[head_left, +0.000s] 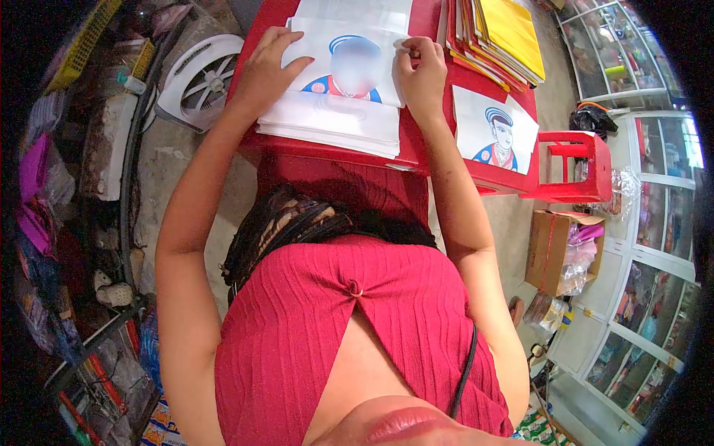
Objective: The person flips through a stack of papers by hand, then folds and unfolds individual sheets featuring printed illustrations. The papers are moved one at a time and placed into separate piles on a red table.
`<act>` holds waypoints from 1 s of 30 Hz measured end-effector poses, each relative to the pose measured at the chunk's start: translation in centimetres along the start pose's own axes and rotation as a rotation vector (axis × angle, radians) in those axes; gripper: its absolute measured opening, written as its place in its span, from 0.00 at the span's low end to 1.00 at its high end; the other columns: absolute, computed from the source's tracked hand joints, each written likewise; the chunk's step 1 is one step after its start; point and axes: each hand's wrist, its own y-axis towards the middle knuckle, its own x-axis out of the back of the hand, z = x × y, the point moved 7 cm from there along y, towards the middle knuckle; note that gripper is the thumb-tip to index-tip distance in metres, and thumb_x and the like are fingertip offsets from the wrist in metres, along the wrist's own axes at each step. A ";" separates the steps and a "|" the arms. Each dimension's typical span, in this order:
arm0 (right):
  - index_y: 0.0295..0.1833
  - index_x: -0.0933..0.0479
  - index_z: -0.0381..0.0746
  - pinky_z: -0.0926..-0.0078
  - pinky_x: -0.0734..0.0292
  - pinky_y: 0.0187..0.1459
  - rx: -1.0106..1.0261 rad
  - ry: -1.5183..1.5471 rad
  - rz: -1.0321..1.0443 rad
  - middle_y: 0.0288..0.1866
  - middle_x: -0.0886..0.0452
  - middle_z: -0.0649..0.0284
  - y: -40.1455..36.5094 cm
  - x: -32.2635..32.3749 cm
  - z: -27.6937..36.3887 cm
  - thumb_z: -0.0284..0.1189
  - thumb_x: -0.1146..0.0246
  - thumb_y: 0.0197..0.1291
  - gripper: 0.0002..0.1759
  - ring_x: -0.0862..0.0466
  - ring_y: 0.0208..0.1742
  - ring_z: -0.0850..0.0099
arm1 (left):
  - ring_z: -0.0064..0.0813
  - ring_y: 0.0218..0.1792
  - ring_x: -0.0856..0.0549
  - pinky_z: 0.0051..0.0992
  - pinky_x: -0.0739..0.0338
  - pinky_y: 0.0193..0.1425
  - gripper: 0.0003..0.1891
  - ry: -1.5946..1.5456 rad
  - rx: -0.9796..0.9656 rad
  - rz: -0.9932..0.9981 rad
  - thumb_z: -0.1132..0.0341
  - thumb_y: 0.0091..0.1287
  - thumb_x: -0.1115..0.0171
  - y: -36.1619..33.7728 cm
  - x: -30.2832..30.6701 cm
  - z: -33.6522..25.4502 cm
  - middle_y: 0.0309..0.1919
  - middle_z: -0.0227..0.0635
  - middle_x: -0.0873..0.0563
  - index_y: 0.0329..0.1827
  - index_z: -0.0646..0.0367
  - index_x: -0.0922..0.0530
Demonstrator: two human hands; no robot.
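Observation:
On the red table lies a white sheet point(316, 56) printed with a figure in a blue striped cap and blue clothes with a red neckpiece. It rests over a stack of white sheets point(327, 134). My left hand point(269, 68) lies at the sheet's left edge, thumb and fingers spread, holding nothing. At the right edge my right hand point(422, 70) has its fingers curled together, with a small white wad point(400, 47) at the fingertips. Another white sheet point(476, 111) with a similar capped figure lies to the right.
A pile of yellow, white and red folded items point(509, 37) sits on the red table point(439, 167) at the far right. Beyond it stand a red stool point(595, 171), a cardboard box point(550, 249) and glass cabinets point(632, 253). A white fan point(201, 82) is at left.

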 end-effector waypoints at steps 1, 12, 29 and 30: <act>0.48 0.18 0.37 0.62 0.19 0.46 0.003 -0.015 0.028 0.44 0.20 0.51 0.0 0.0 -0.1 0.24 0.35 0.60 0.10 0.16 0.43 0.57 | 0.39 0.55 0.17 0.34 0.22 0.59 0.26 -0.001 0.030 0.026 0.59 0.62 0.27 0.0 0.0 -0.2 0.58 0.40 0.20 0.63 0.57 0.20; 0.59 0.21 0.32 0.55 0.31 0.66 -0.023 -0.095 0.226 0.63 0.29 0.43 -2.5 0.2 1.4 0.34 0.27 0.57 0.27 0.30 0.65 0.46 | 0.47 0.60 0.18 0.40 0.23 0.64 0.31 0.007 0.008 0.094 0.56 0.60 0.26 0.3 -0.2 0.1 0.61 0.43 0.22 0.64 0.61 0.22; 0.67 0.27 0.28 0.50 0.34 0.69 0.115 -0.294 0.251 0.78 0.40 0.41 -3.2 -0.3 0.9 0.40 0.27 0.58 0.38 0.34 0.68 0.41 | 0.48 0.63 0.21 0.39 0.26 0.67 0.34 -0.029 0.011 0.132 0.56 0.59 0.25 0.2 -0.3 -0.1 0.65 0.48 0.25 0.66 0.64 0.23; 0.67 0.27 0.27 0.49 0.34 0.69 0.128 -0.306 0.250 0.78 0.39 0.40 -3.1 -0.3 0.9 0.40 0.28 0.58 0.38 0.34 0.68 0.41 | 0.48 0.63 0.21 0.39 0.26 0.67 0.34 -0.029 0.012 0.133 0.56 0.59 0.25 0.2 -0.4 -0.2 0.65 0.48 0.25 0.66 0.64 0.23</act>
